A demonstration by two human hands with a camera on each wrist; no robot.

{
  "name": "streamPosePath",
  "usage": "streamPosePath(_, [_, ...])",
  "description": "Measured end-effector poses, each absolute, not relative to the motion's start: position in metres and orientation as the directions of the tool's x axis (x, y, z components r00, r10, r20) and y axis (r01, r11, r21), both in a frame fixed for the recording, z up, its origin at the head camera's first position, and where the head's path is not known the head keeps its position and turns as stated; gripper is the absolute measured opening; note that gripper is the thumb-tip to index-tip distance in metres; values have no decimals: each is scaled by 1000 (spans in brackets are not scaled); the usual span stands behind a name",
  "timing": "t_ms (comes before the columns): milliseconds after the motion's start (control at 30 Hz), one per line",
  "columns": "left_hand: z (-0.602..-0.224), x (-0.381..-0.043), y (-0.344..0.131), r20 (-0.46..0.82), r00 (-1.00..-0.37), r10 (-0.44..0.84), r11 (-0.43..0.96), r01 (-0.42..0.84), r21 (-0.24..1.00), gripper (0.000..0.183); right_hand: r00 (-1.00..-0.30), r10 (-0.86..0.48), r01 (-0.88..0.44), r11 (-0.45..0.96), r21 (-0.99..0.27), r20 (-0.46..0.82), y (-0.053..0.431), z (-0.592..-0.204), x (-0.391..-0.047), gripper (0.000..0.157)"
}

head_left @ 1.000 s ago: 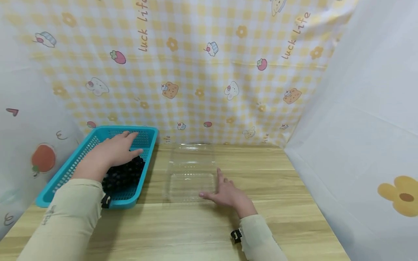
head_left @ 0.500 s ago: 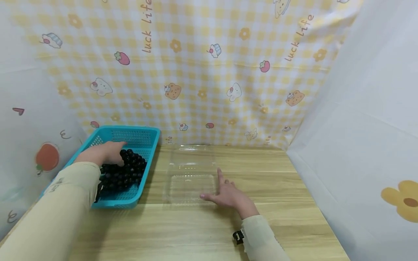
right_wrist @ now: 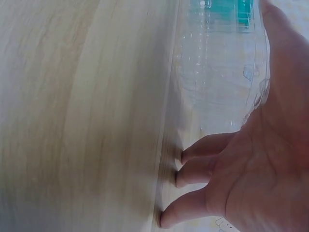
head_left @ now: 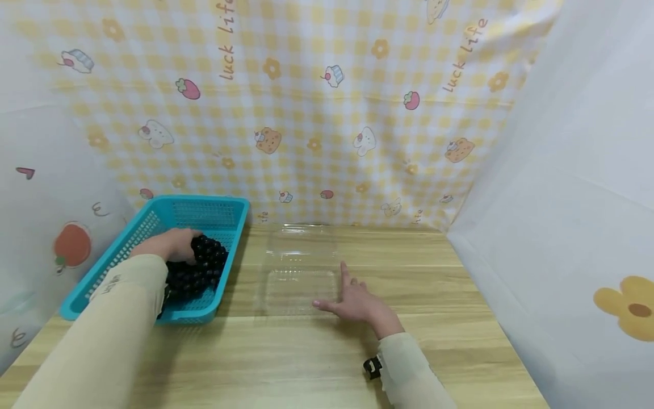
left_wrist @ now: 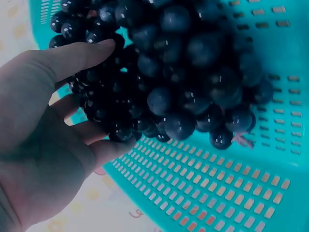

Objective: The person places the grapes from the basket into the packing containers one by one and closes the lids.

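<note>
Dark grapes (head_left: 210, 258) lie in a bunch inside the blue basket (head_left: 191, 317), which stands along the left side of the desk (head_left: 286, 363), its back end near the rear edge. The basket's long axis runs front to back, slanting so that its front left corner sits farthest out to the left. My left hand (head_left: 176, 243) reaches in over that long left rim, my sleeve (head_left: 109, 318) crossing the basket's front left part. In the left wrist view my thumb lies against the near face of the grapes and my other fingers curl in behind them, so the hand is clamped on the edge of the bunch. The grapes fill the front right part of the basket, close to its right wall; their long axis slants from back right to front left, partly under my hand and sleeve. Which way the stem end points I cannot tell.

Right of the basket, and apart from it, a clear plastic container (head_left: 300, 289) sits on the desk with its two halves one behind the other, its long axis running front to back, its far end near the rear edge. My right hand (head_left: 355, 301) is at its front right corner, thumb and forefinger spread wide apart around that corner, the other fingertips resting on the desk.
</note>
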State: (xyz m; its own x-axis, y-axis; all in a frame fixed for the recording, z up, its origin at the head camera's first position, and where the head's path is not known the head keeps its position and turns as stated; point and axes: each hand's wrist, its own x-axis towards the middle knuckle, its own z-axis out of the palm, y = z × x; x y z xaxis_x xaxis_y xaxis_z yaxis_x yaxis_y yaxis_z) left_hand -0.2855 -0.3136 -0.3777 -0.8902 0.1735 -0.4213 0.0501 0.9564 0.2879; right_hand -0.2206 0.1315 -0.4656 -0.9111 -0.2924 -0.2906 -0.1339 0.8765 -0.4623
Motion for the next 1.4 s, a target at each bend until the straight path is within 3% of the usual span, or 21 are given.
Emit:
streamPosePath(467, [-379,-290,-317,-488,-852,191,954,43,297,83,-897,-330,-178,878,-444,-293,136,-459,-225,136])
streamPosePath(800, [-381,-290,-319,-493,-845,208,940,34,339,83,-915,-309,-148,856,-495,-261,143,-462,-226,144])
streamPosePath(1133, [-375,-289,-326,-530,-823,204,940,15,340,90,-913,-313,-136,840,-526,-264,141,-463,-226,143])
streamPosePath(1400, [-378,-292,-334,-402,-882,246,940,115,322,75,-907,-316,-130,838,-529,-278,142,-465,-224,143])
